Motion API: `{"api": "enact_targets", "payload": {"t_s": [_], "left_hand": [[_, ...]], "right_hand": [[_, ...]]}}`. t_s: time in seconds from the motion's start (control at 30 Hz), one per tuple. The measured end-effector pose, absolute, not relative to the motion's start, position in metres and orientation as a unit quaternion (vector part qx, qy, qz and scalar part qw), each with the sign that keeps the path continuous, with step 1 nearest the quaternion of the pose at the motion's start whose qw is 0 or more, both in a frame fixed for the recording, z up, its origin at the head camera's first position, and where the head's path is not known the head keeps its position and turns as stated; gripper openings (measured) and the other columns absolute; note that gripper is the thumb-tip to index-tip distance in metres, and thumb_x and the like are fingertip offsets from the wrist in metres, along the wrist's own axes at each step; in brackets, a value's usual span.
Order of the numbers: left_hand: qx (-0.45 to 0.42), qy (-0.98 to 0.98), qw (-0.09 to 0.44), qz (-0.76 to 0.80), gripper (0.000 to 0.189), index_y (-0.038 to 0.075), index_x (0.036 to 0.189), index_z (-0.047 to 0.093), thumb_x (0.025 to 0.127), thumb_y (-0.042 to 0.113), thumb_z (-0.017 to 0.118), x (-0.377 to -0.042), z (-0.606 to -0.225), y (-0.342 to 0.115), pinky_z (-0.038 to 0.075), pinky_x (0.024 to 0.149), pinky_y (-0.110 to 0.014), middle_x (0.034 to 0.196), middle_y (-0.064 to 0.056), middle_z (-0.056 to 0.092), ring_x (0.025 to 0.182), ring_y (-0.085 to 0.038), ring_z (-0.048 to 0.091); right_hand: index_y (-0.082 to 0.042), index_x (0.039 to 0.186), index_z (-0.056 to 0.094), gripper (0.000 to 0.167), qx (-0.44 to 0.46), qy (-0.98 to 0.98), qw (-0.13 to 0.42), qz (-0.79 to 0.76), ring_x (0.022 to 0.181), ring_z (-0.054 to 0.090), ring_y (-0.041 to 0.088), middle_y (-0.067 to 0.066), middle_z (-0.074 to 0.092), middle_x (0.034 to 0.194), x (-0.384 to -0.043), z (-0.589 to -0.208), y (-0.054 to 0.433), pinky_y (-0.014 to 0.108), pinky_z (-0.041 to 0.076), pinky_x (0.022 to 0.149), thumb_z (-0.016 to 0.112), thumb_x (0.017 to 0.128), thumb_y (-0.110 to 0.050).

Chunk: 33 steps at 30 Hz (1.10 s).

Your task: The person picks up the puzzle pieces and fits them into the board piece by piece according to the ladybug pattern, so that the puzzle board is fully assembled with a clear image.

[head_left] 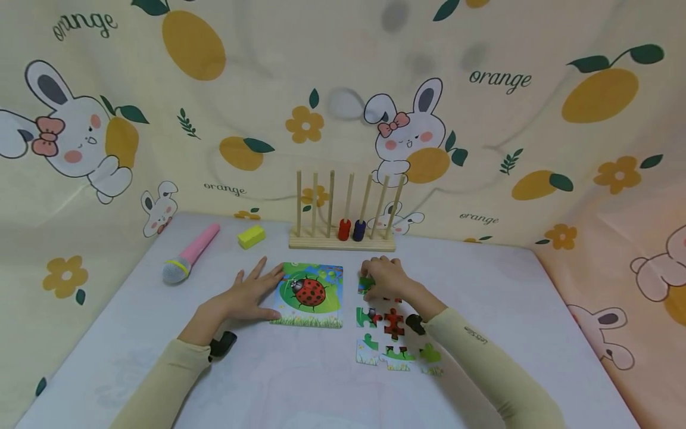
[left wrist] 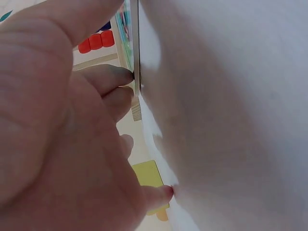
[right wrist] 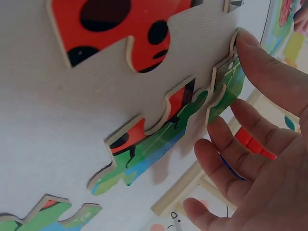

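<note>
A square ladybug picture board (head_left: 332, 313) lies flat on the white table. My left hand (head_left: 241, 301) rests at its left side, fingers spread, with the thumb at the near corner and the index finger by the far corner. In the left wrist view, fingertips touch the board's edge (left wrist: 136, 53). Right of the board, my right hand (head_left: 388, 279) pinches a green puzzle piece (right wrist: 232, 79) between thumb and fingers, over the top left of a group of loose pieces. Among these are a red spotted piece (head_left: 393, 323) and a red-and-green one (right wrist: 154, 139). The hand partly hides the far row.
Behind the board stands a wooden peg rack (head_left: 300, 241) with red beads (head_left: 344, 230) and dark blue beads (head_left: 359, 230). At the back left lie a yellow block (head_left: 251, 236) and a pink toy microphone (head_left: 198, 245). A printed cloth (head_left: 343, 71) hangs behind the table.
</note>
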<state>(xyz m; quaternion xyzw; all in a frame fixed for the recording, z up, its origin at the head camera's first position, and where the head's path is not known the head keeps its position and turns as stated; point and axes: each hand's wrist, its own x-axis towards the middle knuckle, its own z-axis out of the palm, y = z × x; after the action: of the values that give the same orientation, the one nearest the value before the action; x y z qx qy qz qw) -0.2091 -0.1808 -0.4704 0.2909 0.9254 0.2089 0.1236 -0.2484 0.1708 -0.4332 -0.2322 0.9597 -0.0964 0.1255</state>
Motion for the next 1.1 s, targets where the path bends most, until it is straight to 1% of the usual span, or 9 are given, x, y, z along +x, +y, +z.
{"api": "enact_targets", "payload": {"t_s": [0.17, 0.3, 0.47, 0.63, 0.8, 0.93, 1.1], "left_hand": [[0.289, 0.925, 0.131, 0.209, 0.098, 0.002, 0.156, 0.026, 0.085, 0.050, 0.074, -0.209, -0.467, -0.178, 0.001, 0.104, -0.081, 0.164, -0.015, 0.019, 0.149, -0.046, -0.006], [0.289, 0.927, 0.127, 0.204, 0.097, 0.001, 0.156, 0.027, 0.086, 0.048, 0.075, -0.209, -0.465, -0.177, 0.002, 0.104, -0.081, 0.163, -0.016, 0.021, 0.148, -0.048, -0.005], [0.287, 0.928, 0.128, 0.201, 0.098, 0.000, 0.156, 0.027, 0.085, 0.048, 0.075, -0.209, -0.464, -0.176, 0.003, 0.103, -0.082, 0.163, -0.016, 0.021, 0.148, -0.050, -0.003], [0.284, 0.928, 0.131, 0.201, 0.099, 0.002, 0.156, 0.027, 0.085, 0.049, 0.075, -0.209, -0.467, -0.177, 0.002, 0.104, -0.081, 0.164, -0.015, 0.021, 0.148, -0.049, -0.003], [0.282, 0.929, 0.130, 0.201, 0.099, 0.003, 0.157, 0.027, 0.084, 0.051, 0.075, -0.209, -0.469, -0.180, 0.002, 0.104, -0.081, 0.164, -0.013, 0.020, 0.148, -0.049, -0.002], [0.283, 0.928, 0.128, 0.206, 0.099, 0.003, 0.156, 0.028, 0.084, 0.052, 0.075, -0.210, -0.469, -0.181, 0.002, 0.103, -0.081, 0.164, -0.014, 0.021, 0.148, -0.050, 0.000], [0.277, 0.925, 0.138, 0.222, 0.098, 0.005, 0.157, 0.027, 0.085, 0.052, 0.074, -0.210, -0.470, -0.183, -0.001, 0.105, -0.079, 0.165, -0.013, 0.020, 0.149, -0.049, 0.000]], "right_hand": [[-0.010, 0.111, 0.064, 0.050, -0.232, 0.960, 0.129, -0.094, 0.097, 0.054, 0.026, 0.003, 0.066, 0.107, -0.252, -0.433, 0.172, 0.053, 0.036, 0.088, 0.091, 0.073, -0.029], [-0.012, 0.107, 0.062, 0.050, -0.231, 0.960, 0.128, -0.097, 0.095, 0.054, 0.024, 0.002, 0.066, 0.107, -0.255, -0.435, 0.174, 0.050, 0.035, 0.087, 0.091, 0.071, -0.031], [-0.013, 0.107, 0.062, 0.050, -0.233, 0.957, 0.132, -0.108, 0.095, 0.054, 0.023, 0.000, 0.066, 0.106, -0.258, -0.438, 0.176, 0.050, 0.034, 0.089, 0.091, 0.072, -0.033], [-0.014, 0.108, 0.063, 0.050, -0.244, 0.955, 0.125, -0.113, 0.094, 0.053, 0.022, -0.002, 0.064, 0.101, -0.259, -0.442, 0.177, 0.053, 0.034, 0.092, 0.091, 0.072, -0.034], [-0.012, 0.108, 0.059, 0.052, -0.250, 0.954, 0.123, -0.116, 0.093, 0.052, 0.022, -0.001, 0.062, 0.099, -0.259, -0.441, 0.177, 0.053, 0.034, 0.092, 0.091, 0.072, -0.033], [-0.012, 0.109, 0.058, 0.053, -0.256, 0.951, 0.125, -0.117, 0.091, 0.052, 0.021, 0.000, 0.063, 0.100, -0.260, -0.439, 0.176, 0.052, 0.034, 0.091, 0.091, 0.072, -0.032], [-0.014, 0.107, 0.060, 0.050, -0.274, 0.946, 0.127, -0.117, 0.089, 0.052, 0.020, -0.002, 0.064, 0.096, -0.262, -0.439, 0.177, 0.051, 0.033, 0.090, 0.090, 0.072, -0.032]]}}
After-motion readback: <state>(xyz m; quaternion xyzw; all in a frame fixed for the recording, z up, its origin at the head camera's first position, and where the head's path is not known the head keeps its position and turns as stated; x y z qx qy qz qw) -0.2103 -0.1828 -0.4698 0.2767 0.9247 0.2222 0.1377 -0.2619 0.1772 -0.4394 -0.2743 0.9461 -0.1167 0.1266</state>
